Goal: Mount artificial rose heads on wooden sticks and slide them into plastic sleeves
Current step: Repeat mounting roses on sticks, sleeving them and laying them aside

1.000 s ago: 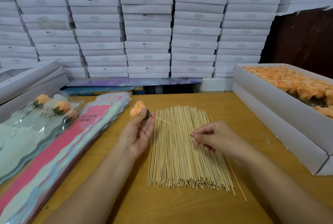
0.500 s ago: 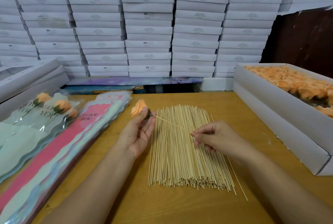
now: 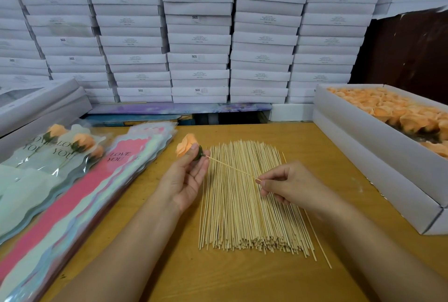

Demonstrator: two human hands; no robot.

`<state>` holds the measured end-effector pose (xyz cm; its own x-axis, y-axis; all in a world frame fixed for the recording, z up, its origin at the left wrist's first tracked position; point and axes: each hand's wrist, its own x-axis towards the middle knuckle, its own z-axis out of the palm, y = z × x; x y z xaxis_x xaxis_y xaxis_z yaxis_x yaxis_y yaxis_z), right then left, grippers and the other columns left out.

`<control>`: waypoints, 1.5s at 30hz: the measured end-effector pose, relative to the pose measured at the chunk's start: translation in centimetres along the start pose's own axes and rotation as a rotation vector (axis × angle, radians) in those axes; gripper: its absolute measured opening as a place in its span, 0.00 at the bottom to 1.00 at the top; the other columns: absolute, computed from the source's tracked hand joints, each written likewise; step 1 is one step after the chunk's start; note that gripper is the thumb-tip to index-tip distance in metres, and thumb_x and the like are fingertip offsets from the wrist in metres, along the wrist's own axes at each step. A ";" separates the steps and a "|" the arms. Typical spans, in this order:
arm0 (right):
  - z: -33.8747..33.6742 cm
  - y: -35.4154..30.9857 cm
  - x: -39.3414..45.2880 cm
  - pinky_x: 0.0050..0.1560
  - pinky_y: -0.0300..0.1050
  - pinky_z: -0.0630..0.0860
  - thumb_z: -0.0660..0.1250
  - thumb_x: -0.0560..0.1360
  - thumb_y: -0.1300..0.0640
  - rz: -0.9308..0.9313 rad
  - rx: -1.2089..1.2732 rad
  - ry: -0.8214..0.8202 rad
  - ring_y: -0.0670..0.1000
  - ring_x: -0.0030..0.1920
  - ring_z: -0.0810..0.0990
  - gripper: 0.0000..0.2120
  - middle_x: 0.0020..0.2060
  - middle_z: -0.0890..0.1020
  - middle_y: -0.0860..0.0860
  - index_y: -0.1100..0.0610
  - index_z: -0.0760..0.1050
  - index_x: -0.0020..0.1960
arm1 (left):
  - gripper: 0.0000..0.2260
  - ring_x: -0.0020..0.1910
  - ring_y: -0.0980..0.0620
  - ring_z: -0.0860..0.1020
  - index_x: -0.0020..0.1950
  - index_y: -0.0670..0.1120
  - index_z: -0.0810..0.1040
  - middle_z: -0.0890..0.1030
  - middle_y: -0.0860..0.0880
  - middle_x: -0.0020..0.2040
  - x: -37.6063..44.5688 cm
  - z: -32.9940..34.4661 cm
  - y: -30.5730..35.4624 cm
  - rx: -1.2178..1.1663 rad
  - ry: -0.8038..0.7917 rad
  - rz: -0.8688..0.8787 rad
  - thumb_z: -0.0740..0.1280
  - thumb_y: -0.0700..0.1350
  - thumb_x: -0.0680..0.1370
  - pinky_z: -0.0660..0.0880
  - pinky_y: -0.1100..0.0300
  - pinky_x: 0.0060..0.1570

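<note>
Rose head (image 3: pixel 186 144), peach with a green base, sits above the table at about 11 o'clock from the stick pile. Left hand (image 3: pixel 186 178) grasps it: thumb and fingertips curl round the green base, palm up. A single wooden stick (image 3: pixel 230 167) runs from the base toward 4 o'clock, to the right hand (image 3: pixel 286 185), which pinches its far end between thumb and forefinger; the other fingers are curled under. How deep the stick goes into the base cannot be told; the fingers hide the joint.

Stick pile (image 3: pixel 252 202) lies flat on the wooden table (image 3: pixel 242 277), directly beneath both hands, ends ragged at 6 o'clock. One loose stick lies along its right edge.

At 9 o'clock: stack of plastic sleeves (image 3: pixel 72 195), pink and pale green, top one printed "LOVE YOU". Lower end cut off by the frame. Beyond, at 10 o'clock, finished roses in sleeves (image 3: pixel 60 146), also marked "LOVE YOU", lettering partly hidden by glare.

At 2 o'clock: open white box of rose heads (image 3: pixel 363 131), right part out of frame.

At 12 o'clock: wall of stacked white boxes (image 3: pixel 198 34). Several read "SGS"; the smaller print is too blurred to read. Grey boxes at far left are cut off.
</note>
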<state>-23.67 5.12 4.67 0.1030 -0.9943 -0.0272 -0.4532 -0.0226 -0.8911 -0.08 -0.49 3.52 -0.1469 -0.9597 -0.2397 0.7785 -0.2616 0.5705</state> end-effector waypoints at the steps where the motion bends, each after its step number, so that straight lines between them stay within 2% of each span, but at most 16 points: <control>1: 0.0 0.0 0.0 0.29 0.31 0.72 0.70 0.78 0.59 0.000 0.000 -0.001 0.39 0.27 0.76 0.06 0.38 0.87 0.47 0.51 0.85 0.46 | 0.13 0.39 0.49 0.86 0.52 0.37 0.79 0.86 0.39 0.43 0.0 0.0 0.0 0.004 -0.001 0.002 0.74 0.37 0.68 0.84 0.59 0.36; 13: 0.4 -0.2 -0.2 0.30 0.31 0.72 0.70 0.78 0.59 -0.032 -0.050 0.026 0.39 0.27 0.74 0.07 0.38 0.87 0.46 0.52 0.85 0.45 | 0.13 0.41 0.48 0.87 0.52 0.37 0.80 0.86 0.38 0.45 0.2 -0.1 -0.3 0.034 -0.014 -0.011 0.74 0.37 0.69 0.84 0.59 0.38; 16: 0.7 -0.1 0.0 0.37 0.33 0.70 0.70 0.78 0.59 -0.048 -0.103 0.067 0.34 0.27 0.75 0.09 0.43 0.86 0.44 0.53 0.85 0.41 | 0.12 0.41 0.48 0.87 0.52 0.37 0.80 0.86 0.38 0.45 0.2 -0.2 -0.3 0.032 -0.011 -0.009 0.74 0.37 0.69 0.84 0.58 0.38; 18: 0.9 -0.1 0.1 0.42 0.36 0.70 0.70 0.78 0.59 -0.054 -0.102 0.065 0.32 0.29 0.76 0.06 0.39 0.86 0.43 0.51 0.84 0.46 | 0.12 0.41 0.48 0.87 0.52 0.37 0.81 0.86 0.38 0.45 0.1 -0.2 -0.3 0.035 -0.007 -0.008 0.74 0.37 0.69 0.84 0.58 0.38; 21: 1.1 0.1 0.1 0.48 0.40 0.76 0.71 0.77 0.56 -0.043 -0.112 0.070 0.37 0.35 0.82 0.05 0.36 0.86 0.43 0.46 0.80 0.50 | 0.12 0.40 0.48 0.87 0.51 0.37 0.81 0.86 0.38 0.45 0.0 -0.1 -0.4 0.041 0.003 0.000 0.74 0.37 0.69 0.84 0.59 0.37; 23: 1.2 0.3 0.2 0.42 0.40 0.77 0.74 0.75 0.53 -0.036 -0.149 0.121 0.36 0.35 0.82 0.06 0.36 0.86 0.41 0.46 0.79 0.49 | 0.13 0.39 0.49 0.86 0.52 0.37 0.80 0.86 0.38 0.44 -0.1 0.0 -0.3 0.036 0.011 0.013 0.74 0.37 0.68 0.83 0.59 0.36; 25: 1.2 0.4 0.3 0.35 0.35 0.73 0.76 0.73 0.52 -0.046 -0.203 0.195 0.35 0.33 0.80 0.07 0.36 0.85 0.38 0.45 0.78 0.46 | 0.14 0.38 0.49 0.86 0.52 0.37 0.80 0.86 0.39 0.43 -0.1 0.2 -0.1 0.023 0.022 0.027 0.74 0.38 0.68 0.83 0.60 0.35; 27: 1.2 0.4 0.3 0.32 0.31 0.71 0.77 0.73 0.52 -0.062 -0.251 0.266 0.34 0.34 0.80 0.09 0.35 0.84 0.41 0.44 0.77 0.44 | 0.13 0.37 0.50 0.86 0.51 0.38 0.80 0.86 0.39 0.42 -0.1 0.2 0.0 0.012 0.030 0.038 0.74 0.38 0.67 0.83 0.60 0.34; 31: 1.3 0.4 0.1 0.31 0.30 0.72 0.76 0.73 0.52 -0.119 -0.356 0.319 0.39 0.35 0.79 0.09 0.35 0.81 0.43 0.44 0.77 0.39 | 0.11 0.36 0.50 0.86 0.48 0.38 0.80 0.86 0.40 0.40 -0.2 0.2 0.0 0.019 0.034 0.047 0.74 0.38 0.67 0.83 0.61 0.34; 36: 1.7 0.2 -0.1 0.32 0.26 0.71 0.73 0.76 0.53 -0.165 -0.377 0.324 0.36 0.37 0.79 0.12 0.34 0.80 0.41 0.43 0.76 0.37 | 0.12 0.36 0.50 0.86 0.49 0.38 0.80 0.86 0.40 0.40 -0.3 0.2 -0.1 0.016 0.032 0.057 0.74 0.38 0.67 0.83 0.61 0.34; 40: 1.7 0.1 -0.3 0.32 0.29 0.71 0.72 0.77 0.52 -0.190 -0.415 0.333 0.42 0.34 0.80 0.12 0.33 0.81 0.41 0.41 0.75 0.36 | 0.13 0.37 0.50 0.86 0.50 0.38 0.80 0.86 0.40 0.41 -0.3 0.0 -0.1 0.029 0.029 0.054 0.73 0.37 0.67 0.83 0.60 0.35; 45: 1.6 0.1 -0.5 0.31 0.33 0.75 0.70 0.78 0.51 -0.228 -0.465 0.324 0.48 0.33 0.80 0.14 0.32 0.81 0.44 0.40 0.73 0.36 | 0.12 0.38 0.49 0.86 0.50 0.38 0.80 0.86 0.39 0.42 -0.3 0.0 -0.1 0.026 0.016 0.047 0.73 0.37 0.67 0.83 0.60 0.34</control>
<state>-22.34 5.75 3.87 0.0015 -0.9383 0.3457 -0.7982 -0.2094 -0.5649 -0.09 -0.19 3.58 -0.1009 -0.9692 -0.2246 0.7681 -0.2194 0.6015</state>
